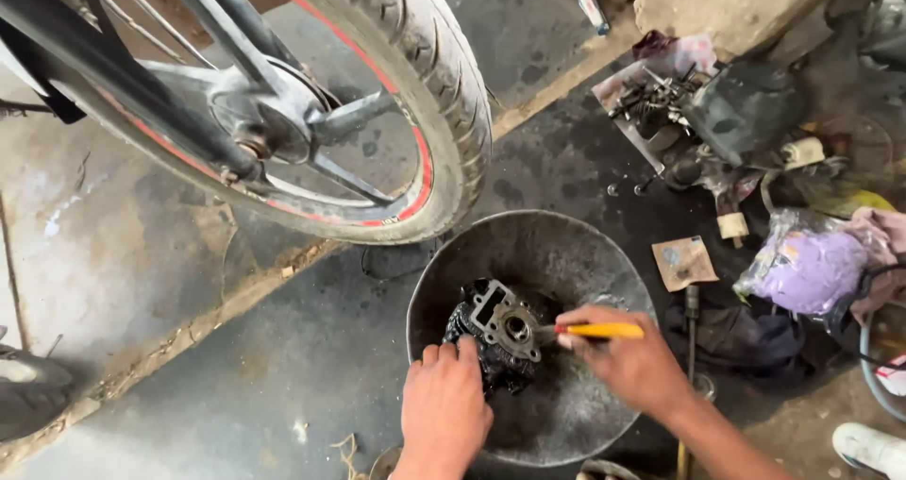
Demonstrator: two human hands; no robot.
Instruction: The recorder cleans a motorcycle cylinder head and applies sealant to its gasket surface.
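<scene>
A person crouches over a round, dented metal basin set on an oily workshop floor, seen from above. The basin is the landmark for everything here.

Inside the basin, left of its centre, lies a black finned engine cylinder block, its flat grey gasket face turned upward with a round bore showing. The left hand comes in from the basin's near rim and rests on the block's near side, fingers curled over it; the grip is pressed against the block, steadying it. The right hand, over the basin's right half, has its grip pinched closed around a yellow-handled brush, held level, with the tip meeting the block's right edge beside the bore.

What could go wrong, as a judgement: the block looks wet and greasy, so it may twist or slide under the left hand if the brush pushes hard sideways. The sharp fins could nick the fingers. Grit loosened by the brush could fall into the open bore.

Beyond the basin's far-left rim stands a motorcycle front wheel with a red-striped rim. Beyond its far-right rim lies a heap of loose engine parts, and to the right a lilac plastic bag.
</scene>
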